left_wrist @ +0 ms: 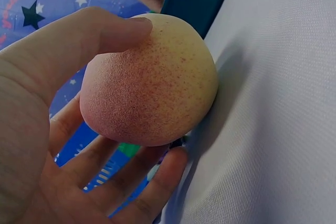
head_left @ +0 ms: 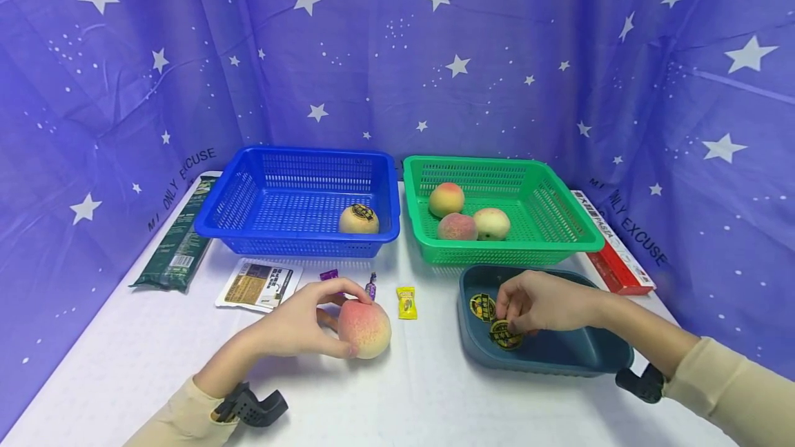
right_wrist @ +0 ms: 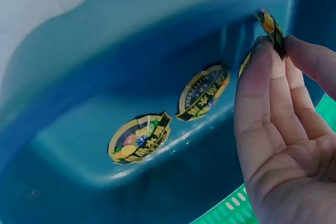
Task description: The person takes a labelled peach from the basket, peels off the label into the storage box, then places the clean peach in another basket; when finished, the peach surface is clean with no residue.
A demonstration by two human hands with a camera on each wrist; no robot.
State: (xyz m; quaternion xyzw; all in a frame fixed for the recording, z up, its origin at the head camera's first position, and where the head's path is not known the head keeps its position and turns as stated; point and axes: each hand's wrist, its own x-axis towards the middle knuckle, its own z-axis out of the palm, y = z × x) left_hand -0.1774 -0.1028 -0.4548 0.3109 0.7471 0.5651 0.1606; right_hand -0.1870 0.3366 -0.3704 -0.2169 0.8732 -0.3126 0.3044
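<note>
My left hand (head_left: pixel 304 321) holds a pink and yellow peach (head_left: pixel 365 329), thumb on one side and fingers on the other. In the left wrist view the peach (left_wrist: pixel 149 82) fills the middle, close to the white cloth. Over the dark teal basin (head_left: pixel 596 350), my right hand (head_left: pixel 549 301) pinches a black and gold oval fruit sticker (right_wrist: pixel 272 31) between thumb and fingertips. More such stickers (right_wrist: pixel 140 139) lie in the basin, one of them partly hidden behind the fingers in the right wrist view.
A blue basket (head_left: pixel 298 247) at back left contains a peach (head_left: pixel 359 221) bearing a sticker. Beside it, a green basket (head_left: pixel 497 254) contains three peaches (head_left: pixel 446 199). Candies (head_left: pixel 406 303), a white-brown packet (head_left: pixel 259 285), a green package (head_left: pixel 180 240) and a red pasta box (head_left: pixel 615 254) lie around.
</note>
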